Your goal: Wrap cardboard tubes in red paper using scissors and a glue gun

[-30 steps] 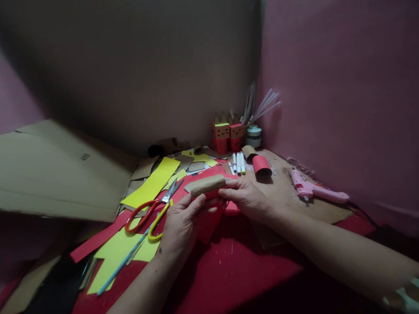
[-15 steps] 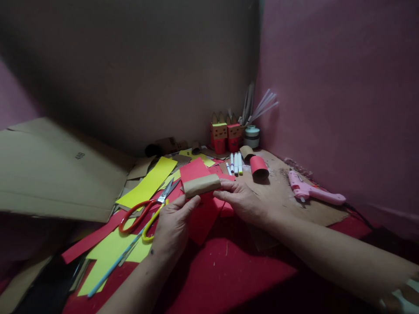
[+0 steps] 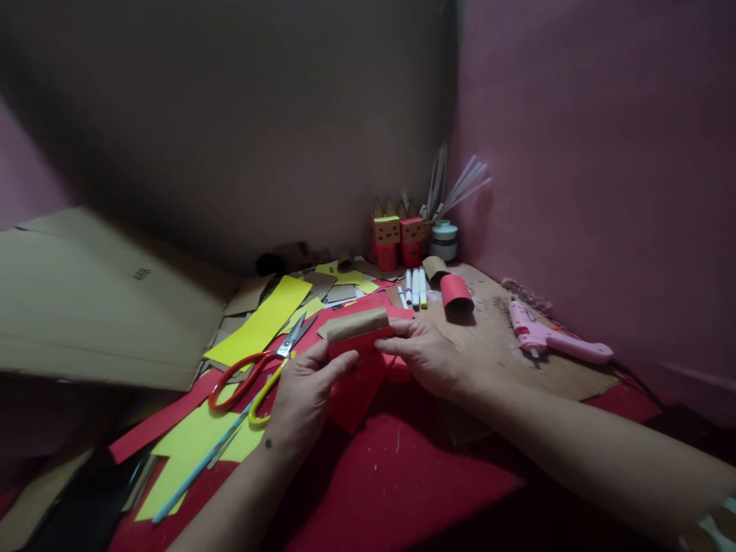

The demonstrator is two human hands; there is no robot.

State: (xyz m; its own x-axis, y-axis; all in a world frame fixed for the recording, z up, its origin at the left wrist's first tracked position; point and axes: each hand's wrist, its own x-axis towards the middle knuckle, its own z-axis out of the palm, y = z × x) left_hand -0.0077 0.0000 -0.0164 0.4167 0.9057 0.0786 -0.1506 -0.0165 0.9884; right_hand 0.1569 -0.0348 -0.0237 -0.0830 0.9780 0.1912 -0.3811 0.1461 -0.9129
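Note:
A brown cardboard tube [image 3: 357, 325] with red paper [image 3: 359, 341] along its near side is held between my two hands, above the middle of the table. My left hand [image 3: 310, 387] is closed on its left end, with the thumb lying across the red paper. At the right end, the thumb and fingers of my right hand [image 3: 419, 349] pinch the tube and paper. Just left of my left hand lie scissors [image 3: 281, 349] with one red and one yellow handle, and a light blue pencil-like stick [image 3: 201, 464].
A pink glue gun [image 3: 552, 337] lies on a cardboard sheet [image 3: 488, 337] at right. Nearby are a red-covered tube [image 3: 457, 295], a bare tube [image 3: 435, 269] and several markers [image 3: 415, 288]. Yellow paper [image 3: 261, 322] lies left. Decorated red figures [image 3: 389, 244] and a lidded jar [image 3: 443, 241] stand behind.
The red paper that rose behind the tube has come down, and a red band now shows along the tube's near side. Both hands keep nearly the same place.

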